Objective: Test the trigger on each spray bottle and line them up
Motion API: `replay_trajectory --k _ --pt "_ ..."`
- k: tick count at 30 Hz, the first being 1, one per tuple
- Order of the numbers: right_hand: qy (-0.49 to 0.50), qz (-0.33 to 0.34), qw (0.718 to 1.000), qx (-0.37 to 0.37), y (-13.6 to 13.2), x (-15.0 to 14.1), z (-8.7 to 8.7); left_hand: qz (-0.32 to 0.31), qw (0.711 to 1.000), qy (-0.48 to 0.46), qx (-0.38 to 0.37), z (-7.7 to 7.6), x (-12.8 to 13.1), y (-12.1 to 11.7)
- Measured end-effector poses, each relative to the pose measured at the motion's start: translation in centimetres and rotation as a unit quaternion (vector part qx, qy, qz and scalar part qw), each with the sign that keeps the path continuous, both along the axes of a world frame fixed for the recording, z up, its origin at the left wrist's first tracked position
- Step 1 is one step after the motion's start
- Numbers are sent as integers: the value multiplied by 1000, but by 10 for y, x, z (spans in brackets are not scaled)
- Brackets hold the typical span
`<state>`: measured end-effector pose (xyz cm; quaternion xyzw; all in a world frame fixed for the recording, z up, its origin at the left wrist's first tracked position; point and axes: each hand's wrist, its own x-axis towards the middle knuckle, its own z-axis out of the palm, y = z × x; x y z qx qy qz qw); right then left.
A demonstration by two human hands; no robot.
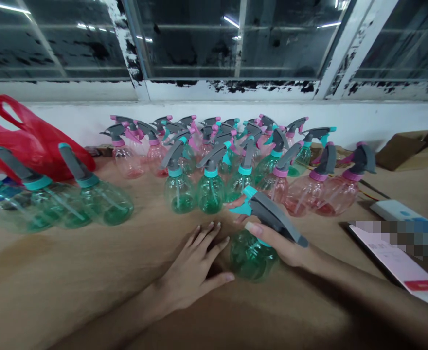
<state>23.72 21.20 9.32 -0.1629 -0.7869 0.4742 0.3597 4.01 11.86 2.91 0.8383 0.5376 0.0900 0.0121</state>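
Right hand (290,250): we are gripping a green spray bottle (252,260) around its neck.
Left hand (195,265): we are resting it on the table (126,272), fingers spread wide, just beside the bottle.
Green spray bottle: we are holding it in front of the pink and green bottle rows (211,194).
Red bag (35,141): we are seeing it behind the left-side green bottles (106,201).

Nearest spray bottle (254,262) was translucent green, nozzle (249,191) turquoise, trigger head (277,216) grey. Pink bottles (336,194) had magenta collars (351,175). Bag (46,141) was red, table (133,253) brown, box (396,151) tan; window frame (188,91) was white, patched black.
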Motion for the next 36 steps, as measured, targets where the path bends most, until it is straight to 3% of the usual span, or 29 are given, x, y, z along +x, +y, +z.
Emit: replay_trajectory --k 6,12,20,24,27,30,33,36 --pt "14 3 1000 0 -1 -1 -4 17 995 -100 -24 8 1 -5" --pt "6 0 1000 -22 -9 -24 1 9 968 -247 32 12 5 -16" --pt "36 7 999 -9 -27 -75 5 122 941 -300 99 9 -2 -45" --pt "45 46 998 -4 -44 -110 6 181 930 -276 159 12 -19 -61" --pt "56 56 997 15 -52 -136 7 235 930 -209 190 18 -36 -71" --pt "31 58 997 27 -53 -155 11 249 935 -134 212 28 -54 -78" --pt "-13 98 993 58 -47 -161 17 251 935 -83 237 37 -72 -79" --pt "-58 104 989 84 -38 -153 23 283 933 -53 215 43 -91 -74"
